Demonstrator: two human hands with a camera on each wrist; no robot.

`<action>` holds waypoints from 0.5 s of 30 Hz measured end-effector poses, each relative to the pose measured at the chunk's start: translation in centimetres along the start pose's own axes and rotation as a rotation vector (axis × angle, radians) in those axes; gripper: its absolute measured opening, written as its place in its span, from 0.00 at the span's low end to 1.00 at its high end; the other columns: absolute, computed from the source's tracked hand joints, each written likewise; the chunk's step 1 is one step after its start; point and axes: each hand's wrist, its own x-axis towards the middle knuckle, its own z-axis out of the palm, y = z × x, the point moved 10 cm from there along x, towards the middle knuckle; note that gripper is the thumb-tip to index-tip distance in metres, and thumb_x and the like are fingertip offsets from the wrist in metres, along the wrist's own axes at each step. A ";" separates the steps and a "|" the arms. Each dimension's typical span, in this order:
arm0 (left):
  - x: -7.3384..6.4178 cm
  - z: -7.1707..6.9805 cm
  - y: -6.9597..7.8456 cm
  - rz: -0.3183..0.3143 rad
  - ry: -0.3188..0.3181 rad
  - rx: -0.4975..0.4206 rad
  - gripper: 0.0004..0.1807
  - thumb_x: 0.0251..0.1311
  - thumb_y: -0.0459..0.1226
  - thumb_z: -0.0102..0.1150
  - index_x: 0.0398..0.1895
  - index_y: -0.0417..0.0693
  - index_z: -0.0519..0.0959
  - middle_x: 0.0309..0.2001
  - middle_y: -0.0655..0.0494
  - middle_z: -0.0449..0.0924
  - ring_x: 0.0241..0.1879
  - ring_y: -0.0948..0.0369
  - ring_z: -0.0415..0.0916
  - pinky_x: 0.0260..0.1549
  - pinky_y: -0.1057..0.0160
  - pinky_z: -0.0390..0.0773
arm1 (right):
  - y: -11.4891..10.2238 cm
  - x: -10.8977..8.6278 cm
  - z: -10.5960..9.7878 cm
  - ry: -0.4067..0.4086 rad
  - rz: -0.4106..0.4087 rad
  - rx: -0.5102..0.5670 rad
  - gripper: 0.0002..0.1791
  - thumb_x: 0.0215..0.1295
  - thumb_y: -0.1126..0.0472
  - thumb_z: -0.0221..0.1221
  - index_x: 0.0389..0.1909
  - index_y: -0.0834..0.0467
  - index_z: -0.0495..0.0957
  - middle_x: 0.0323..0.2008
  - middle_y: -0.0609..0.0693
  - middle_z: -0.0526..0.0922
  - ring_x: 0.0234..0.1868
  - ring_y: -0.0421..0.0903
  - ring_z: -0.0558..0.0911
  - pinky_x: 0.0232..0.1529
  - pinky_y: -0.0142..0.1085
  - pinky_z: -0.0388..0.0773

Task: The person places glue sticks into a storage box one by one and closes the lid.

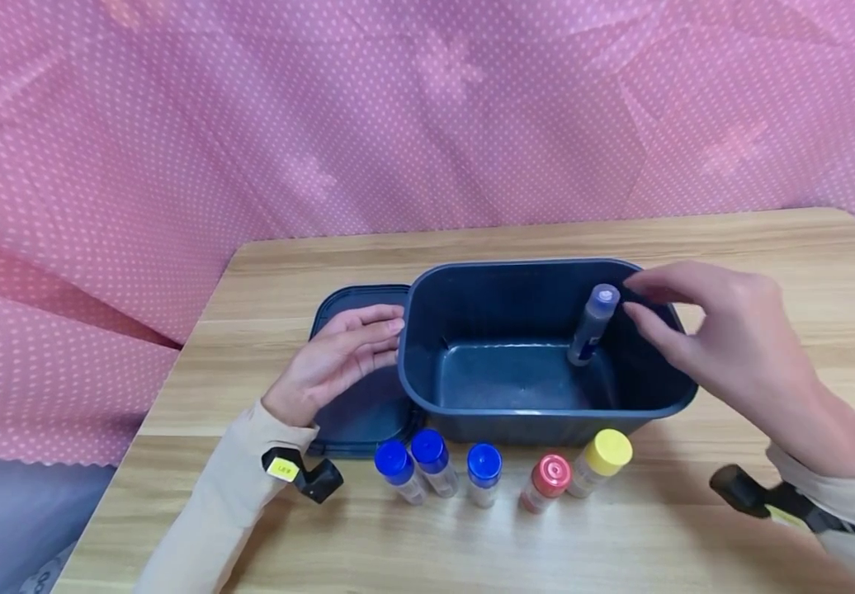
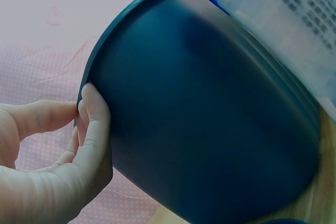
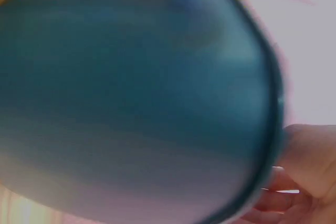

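My left hand (image 1: 342,355) is at the left end of a dark blue plastic bin (image 1: 502,426), its fingers nearly straight and touching the outer wall by the rim. In the left wrist view, the thumb tip sits right at that rim. My right hand (image 1: 732,330) reaches over the bin's right end, thumb and fingers spread apart with nothing between them. Just left of its fingertips, a small clear bottle (image 1: 591,330) with a pale purplish cap stands tilted inside the bin. The right wrist view is blurred, with the right hand (image 3: 310,166) partly behind the rim.
A dark blue lid (image 1: 368,412) lies left of the bin, partly under my left hand. Along the bin's front stand several clear bottles with blue caps (image 1: 484,464), one with a red cap (image 1: 550,473) and one with a yellow cap (image 1: 609,451). Pink dotted cloth (image 1: 427,124) hangs behind the wooden table (image 1: 309,528).
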 end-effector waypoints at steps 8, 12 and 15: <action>-0.2 -0.1 0.0 0.002 0.011 0.023 0.10 0.68 0.26 0.49 0.48 0.39 0.78 0.44 0.48 0.82 0.43 0.56 0.80 0.48 0.60 0.80 | 1.1 -5.2 0.6 -0.072 -0.108 0.181 0.18 0.52 0.67 0.70 0.44 0.48 0.85 0.37 0.41 0.86 0.32 0.33 0.80 0.32 0.18 0.73; -0.3 -0.1 0.0 -0.002 0.011 0.022 0.11 0.69 0.26 0.47 0.50 0.38 0.77 0.46 0.47 0.81 0.45 0.56 0.80 0.48 0.60 0.80 | 0.4 -7.1 2.3 -0.216 -0.185 0.262 0.23 0.51 0.62 0.73 0.50 0.45 0.82 0.42 0.37 0.84 0.38 0.34 0.83 0.40 0.18 0.74; -0.3 0.1 -0.2 -0.011 -0.001 0.004 0.11 0.69 0.26 0.47 0.50 0.38 0.76 0.46 0.47 0.81 0.45 0.56 0.80 0.48 0.60 0.80 | -2.5 -6.4 2.3 -0.334 -0.167 0.203 0.28 0.45 0.56 0.76 0.50 0.39 0.79 0.44 0.32 0.82 0.41 0.34 0.83 0.45 0.19 0.74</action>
